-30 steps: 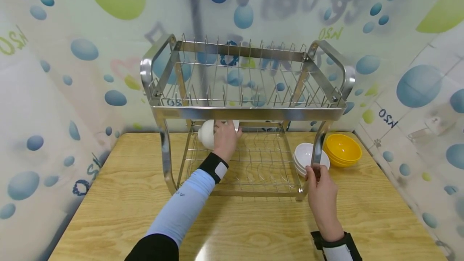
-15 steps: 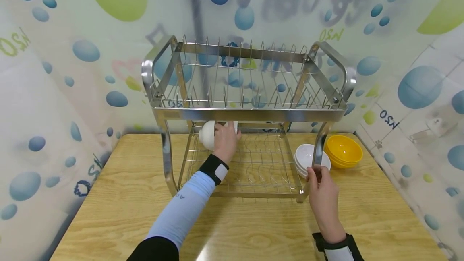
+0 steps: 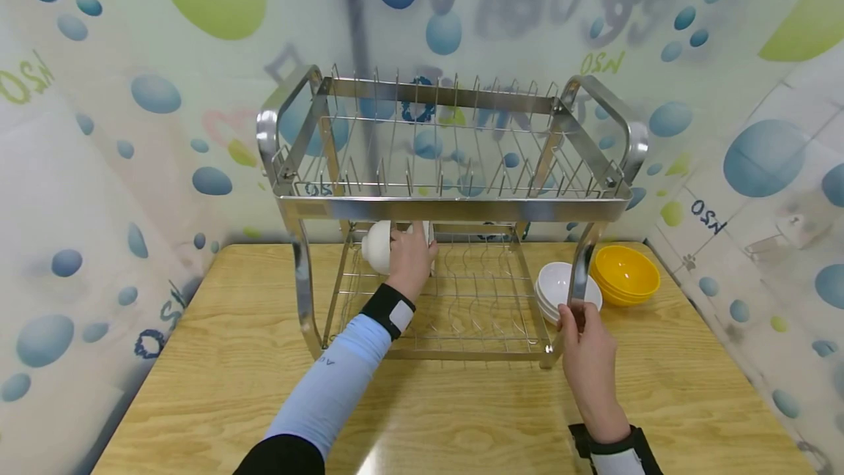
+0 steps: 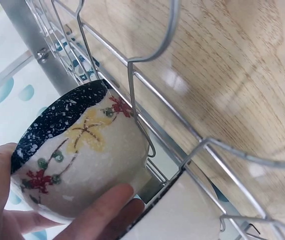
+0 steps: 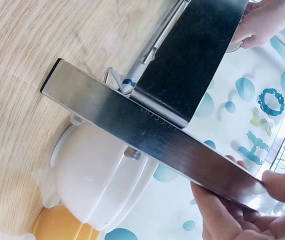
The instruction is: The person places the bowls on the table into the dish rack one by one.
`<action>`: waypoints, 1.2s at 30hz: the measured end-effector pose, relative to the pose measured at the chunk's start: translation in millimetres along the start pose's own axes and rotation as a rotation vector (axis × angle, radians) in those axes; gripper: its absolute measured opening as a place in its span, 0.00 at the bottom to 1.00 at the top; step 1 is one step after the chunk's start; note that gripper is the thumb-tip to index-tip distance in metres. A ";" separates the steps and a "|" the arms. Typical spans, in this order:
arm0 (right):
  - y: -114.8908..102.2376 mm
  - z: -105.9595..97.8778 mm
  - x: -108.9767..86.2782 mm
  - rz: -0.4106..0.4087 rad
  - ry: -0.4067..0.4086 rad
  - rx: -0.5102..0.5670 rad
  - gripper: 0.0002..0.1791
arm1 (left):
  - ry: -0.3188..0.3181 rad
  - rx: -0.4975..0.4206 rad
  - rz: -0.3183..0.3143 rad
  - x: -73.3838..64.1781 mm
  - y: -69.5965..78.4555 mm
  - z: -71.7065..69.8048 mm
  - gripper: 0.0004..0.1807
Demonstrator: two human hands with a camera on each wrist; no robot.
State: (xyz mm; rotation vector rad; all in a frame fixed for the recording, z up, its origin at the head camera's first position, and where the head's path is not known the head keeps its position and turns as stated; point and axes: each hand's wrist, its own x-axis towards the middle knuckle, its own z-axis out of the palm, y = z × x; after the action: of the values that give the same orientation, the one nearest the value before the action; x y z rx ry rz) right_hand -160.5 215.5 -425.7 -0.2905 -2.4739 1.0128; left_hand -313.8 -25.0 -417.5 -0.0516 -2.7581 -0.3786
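My left hand [image 3: 410,259] reaches into the lower tier of a metal dish rack [image 3: 455,209]. It grips a ceramic bowl [image 4: 85,155] with a speckled dark-blue rim and painted flowers, thumb at the rim and fingers along the side. The bowl is tipped on its side against the rack's wires. Close by, a second pale bowl [image 3: 376,246] stands on edge with its foot facing left; its dark rim shows at the bottom of the left wrist view. My right hand [image 3: 589,358] holds the rack's front right leg [image 5: 147,135] between thumb and fingers.
Right of the rack, stacked white bowls [image 3: 556,281] sit on the wooden table [image 3: 461,416], partly behind the leg. Stacked yellow bowls [image 3: 626,270] stand beyond them. The upper tier [image 3: 435,145] spans above the left hand. A patterned wall covering [image 3: 198,79] stands behind.
The left hand has barely shifted, and the bowl in it has turned slightly, showing a narrower white strip beside the fingers. The right hand keeps its hold on the leg.
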 end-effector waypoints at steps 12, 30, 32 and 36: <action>0.5 -0.5 0.3 -0.002 0.011 -0.017 0.16 | -0.003 0.031 0.016 0.5 0.7 0.4 0.31; 1.0 0.1 1.0 0.006 -0.006 -0.012 0.17 | -0.167 -0.052 -0.017 4.1 -0.4 -16.1 0.36; 0.8 0.1 1.1 0.005 -0.006 -0.011 0.18 | -0.186 -0.077 -0.024 4.3 -1.0 -18.0 0.35; -0.3 -0.2 1.2 0.007 -0.005 -0.010 0.17 | -0.192 -0.101 -0.019 3.0 -1.9 -21.4 0.33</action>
State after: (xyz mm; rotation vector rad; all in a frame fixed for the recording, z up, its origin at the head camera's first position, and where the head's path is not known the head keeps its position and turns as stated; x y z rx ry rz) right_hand -161.4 215.8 -425.0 -0.3004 -2.4849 1.0048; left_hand -309.5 -32.6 -397.7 -0.0919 -2.9278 -0.5446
